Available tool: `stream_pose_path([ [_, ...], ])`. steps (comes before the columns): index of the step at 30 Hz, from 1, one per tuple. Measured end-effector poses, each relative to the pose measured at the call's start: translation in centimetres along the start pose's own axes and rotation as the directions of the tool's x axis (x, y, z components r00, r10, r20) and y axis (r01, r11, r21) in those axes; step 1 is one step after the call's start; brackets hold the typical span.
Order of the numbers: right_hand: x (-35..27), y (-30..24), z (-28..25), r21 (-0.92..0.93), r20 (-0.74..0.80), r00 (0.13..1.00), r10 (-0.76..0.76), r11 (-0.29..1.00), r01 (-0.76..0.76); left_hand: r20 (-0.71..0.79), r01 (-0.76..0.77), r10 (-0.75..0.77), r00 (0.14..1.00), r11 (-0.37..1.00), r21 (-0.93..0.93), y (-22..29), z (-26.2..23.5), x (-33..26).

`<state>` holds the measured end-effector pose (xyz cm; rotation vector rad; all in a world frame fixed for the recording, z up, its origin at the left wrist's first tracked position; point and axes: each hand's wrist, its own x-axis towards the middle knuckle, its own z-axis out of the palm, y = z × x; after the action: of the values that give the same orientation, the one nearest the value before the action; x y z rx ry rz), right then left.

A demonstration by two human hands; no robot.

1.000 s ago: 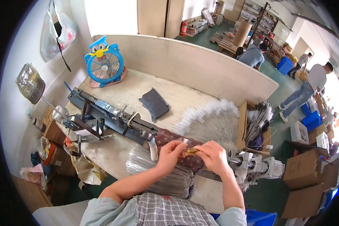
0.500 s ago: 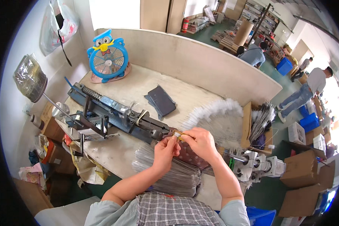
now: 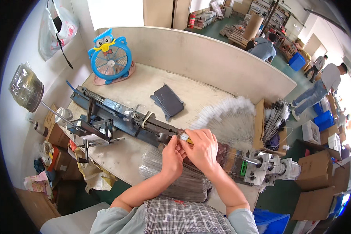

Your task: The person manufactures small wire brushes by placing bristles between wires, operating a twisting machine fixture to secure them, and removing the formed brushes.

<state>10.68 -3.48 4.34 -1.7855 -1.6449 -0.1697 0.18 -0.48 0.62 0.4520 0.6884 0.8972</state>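
Observation:
My two hands meet at the right end of a long dark metal bench machine (image 3: pixel 123 115). My right hand (image 3: pixel 202 150) is closed in a pinch on a small yellow-and-white piece (image 3: pixel 186 138), whose far end lies against the machine's end. Right beside it my left hand (image 3: pixel 172 156) has thumb and fingers pressed together; what they grip, if anything, is hidden. Beneath the forearms lies a thick bundle of thin metal wires (image 3: pixel 187 181). To the right of my hands, thin wire brushes with white bristle tips (image 3: pixel 226 117) are fanned out on the table.
A silver motor-like unit with a shaft (image 3: pixel 271 167) sits at the table's right end. Next to the brushes stands a cardboard box (image 3: pixel 259 121) with dark-tipped wires. Farther back are a dark flat case (image 3: pixel 168 100) and a blue bird-shaped fan (image 3: pixel 111 62). A low partition (image 3: pixel 206 54) borders the table.
My right hand has turned and shifted slightly left and down, its fingers now covering more of the small piece. My left hand stays close beside it. The whole view has shifted slightly.

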Motion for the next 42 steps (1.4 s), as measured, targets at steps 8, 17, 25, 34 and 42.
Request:
stream_pose_path([
  [8,-0.8,1.5,-0.8,0.014,-0.086,0.987,-0.135,0.990,0.137,0.054,-0.053,0.053,0.997,0.999,-0.011,-0.3,0.3,-0.2],
  [17,-1.3,2.9,-2.3,0.042,-0.038,0.985,-0.169,0.984,0.170,0.011,-0.066,0.066,0.998,0.998,-0.012,-0.6,0.8,-0.5],
  [25,-0.5,2.1,-1.5,0.055,0.032,0.986,-0.161,0.986,0.159,-0.023,-0.004,0.001,1.000,0.993,-0.119,-0.3,0.3,-0.3],
  [34,-0.5,1.4,-1.2,0.074,-0.016,0.995,-0.102,0.992,0.103,-0.037,-0.009,0.004,0.999,0.994,-0.109,-0.3,0.5,-0.2],
  [42,-0.9,1.6,-1.6,0.041,-0.055,0.992,-0.111,0.993,0.114,-0.013,-0.025,0.024,1.000,0.995,-0.098,-0.2,0.7,-0.3],
])
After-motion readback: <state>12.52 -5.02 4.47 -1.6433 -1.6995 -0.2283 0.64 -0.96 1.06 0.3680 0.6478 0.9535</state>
